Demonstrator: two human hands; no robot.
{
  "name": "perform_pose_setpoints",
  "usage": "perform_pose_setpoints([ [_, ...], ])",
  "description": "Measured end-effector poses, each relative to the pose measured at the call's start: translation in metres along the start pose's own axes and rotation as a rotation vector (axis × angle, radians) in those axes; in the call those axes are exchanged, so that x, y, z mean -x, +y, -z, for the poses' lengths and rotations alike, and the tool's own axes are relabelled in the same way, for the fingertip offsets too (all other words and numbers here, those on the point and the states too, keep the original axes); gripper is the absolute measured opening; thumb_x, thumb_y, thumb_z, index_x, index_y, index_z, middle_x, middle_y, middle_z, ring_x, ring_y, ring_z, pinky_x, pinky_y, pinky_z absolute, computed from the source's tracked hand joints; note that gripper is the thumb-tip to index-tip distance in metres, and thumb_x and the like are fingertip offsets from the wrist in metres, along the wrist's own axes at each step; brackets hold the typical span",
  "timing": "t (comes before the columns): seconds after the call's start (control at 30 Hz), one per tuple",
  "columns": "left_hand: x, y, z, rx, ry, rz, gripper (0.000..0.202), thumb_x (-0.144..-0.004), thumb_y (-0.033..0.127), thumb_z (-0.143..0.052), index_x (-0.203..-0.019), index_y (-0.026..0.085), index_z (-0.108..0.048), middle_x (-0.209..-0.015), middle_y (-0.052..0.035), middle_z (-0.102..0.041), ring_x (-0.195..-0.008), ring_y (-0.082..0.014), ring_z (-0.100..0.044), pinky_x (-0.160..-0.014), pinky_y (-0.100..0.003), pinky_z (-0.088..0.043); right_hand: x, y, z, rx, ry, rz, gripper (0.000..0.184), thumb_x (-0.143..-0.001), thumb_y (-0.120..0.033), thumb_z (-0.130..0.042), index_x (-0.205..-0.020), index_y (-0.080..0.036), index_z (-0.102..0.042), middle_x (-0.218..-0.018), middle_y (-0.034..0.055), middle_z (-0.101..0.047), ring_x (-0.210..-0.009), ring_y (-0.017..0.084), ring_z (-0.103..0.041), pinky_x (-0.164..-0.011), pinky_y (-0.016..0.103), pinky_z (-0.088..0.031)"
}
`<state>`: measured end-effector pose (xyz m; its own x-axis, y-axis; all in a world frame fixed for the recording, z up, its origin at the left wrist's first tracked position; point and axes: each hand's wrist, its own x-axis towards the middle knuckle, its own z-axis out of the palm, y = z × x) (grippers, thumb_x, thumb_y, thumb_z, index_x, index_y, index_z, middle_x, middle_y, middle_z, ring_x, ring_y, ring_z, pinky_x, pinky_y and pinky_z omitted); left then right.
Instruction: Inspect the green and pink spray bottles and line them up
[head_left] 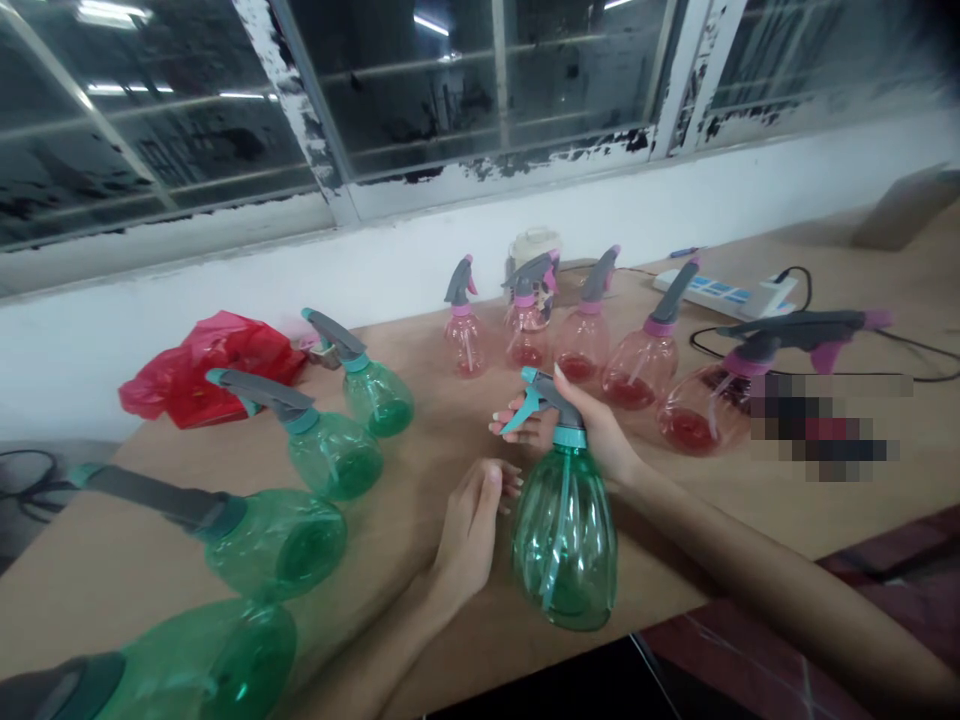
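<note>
A clear green spray bottle [566,540] with a grey and teal trigger head is upright in front of me, its base near the table's front edge. My right hand [604,430] grips it around the head from behind, thumb up at the back and fingers showing past the teal trigger. Just left of the bottle is my left hand [472,510], loosely curled with fingers apart and nothing in it; whether its fingertips touch the bottle I cannot tell. Several similar green spray bottles [337,460] stand in a row on the left.
Several pink spray bottles [577,345] form a curved row at the back and right. A red plastic bag [217,365] lies back left. Behind the pink row are a white container [534,245], a power strip [720,298] with a black cable, and a pen [682,253].
</note>
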<state>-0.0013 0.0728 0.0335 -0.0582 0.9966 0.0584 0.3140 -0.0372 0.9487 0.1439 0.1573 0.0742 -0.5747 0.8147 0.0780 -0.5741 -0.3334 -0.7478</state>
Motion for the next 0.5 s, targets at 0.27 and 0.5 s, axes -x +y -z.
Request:
perform_pose_setpoints([
  [0.27,0.006,0.006,0.009,-0.061,-0.18,-0.211,0.046,-0.091,0.057,-0.036,-0.113,0.021,-0.055,-0.111,-0.0079,-0.064,-0.098,-0.0237,-0.06,-0.086,-0.039,-0.046,0.001,-0.011,0.006,0.212,-0.021,0.202,0.035,-0.085,-0.053,-0.053,-0.09,-0.023,-0.068,-0.09,0.0055,-0.072,-0.099,0.026,-0.066,-0.089,0.044,-0.049],
  [0.5,0.007,0.007,0.005,-0.215,-0.196,-0.324,0.081,-0.069,0.048,-0.073,-0.134,0.021,-0.034,-0.132,-0.0142,-0.05,-0.122,-0.0336,-0.048,-0.101,-0.055,-0.038,0.004,-0.021,-0.01,0.668,-0.016,0.281,0.031,-0.082,-0.05,-0.06,-0.099,-0.026,-0.069,-0.104,0.0034,-0.07,-0.103,0.025,-0.062,-0.098,0.047,-0.041],
])
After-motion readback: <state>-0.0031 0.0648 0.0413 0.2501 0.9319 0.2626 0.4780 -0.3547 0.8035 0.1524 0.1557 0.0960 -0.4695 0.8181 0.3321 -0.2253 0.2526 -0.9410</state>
